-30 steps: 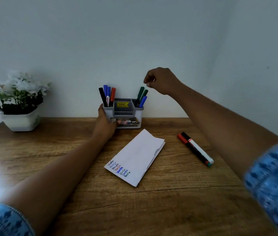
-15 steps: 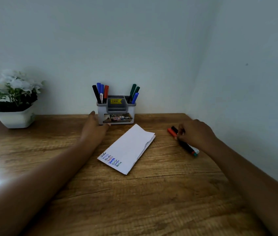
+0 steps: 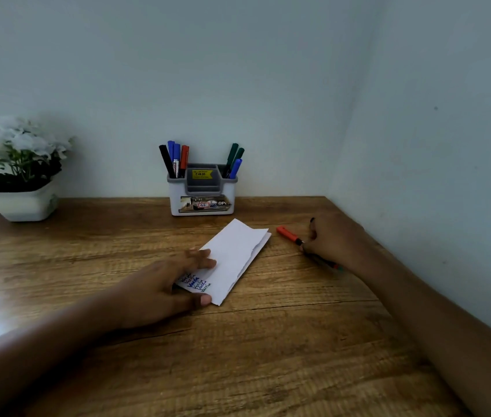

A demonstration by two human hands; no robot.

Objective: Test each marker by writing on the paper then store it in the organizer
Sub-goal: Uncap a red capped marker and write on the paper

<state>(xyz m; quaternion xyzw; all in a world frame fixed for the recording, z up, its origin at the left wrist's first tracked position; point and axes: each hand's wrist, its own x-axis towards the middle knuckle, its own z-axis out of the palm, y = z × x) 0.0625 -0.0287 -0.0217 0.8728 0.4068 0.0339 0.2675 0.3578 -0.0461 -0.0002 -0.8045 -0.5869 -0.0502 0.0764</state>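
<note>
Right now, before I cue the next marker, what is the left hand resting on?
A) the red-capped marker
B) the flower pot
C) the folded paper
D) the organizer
C: the left hand lies flat on the folded paper, fingers over its written end, while the right hand curls over the loose markers.

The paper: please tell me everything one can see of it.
The paper is a white sheet folded into a narrow strip, its layered edges showing at the far right corner. It lies flat and slantwise on the wooden table, far end towards the organizer but apart from it. Its near end bears short handwritten lines in coloured ink. The left hand rests on that end, partly covering the writing.
</note>
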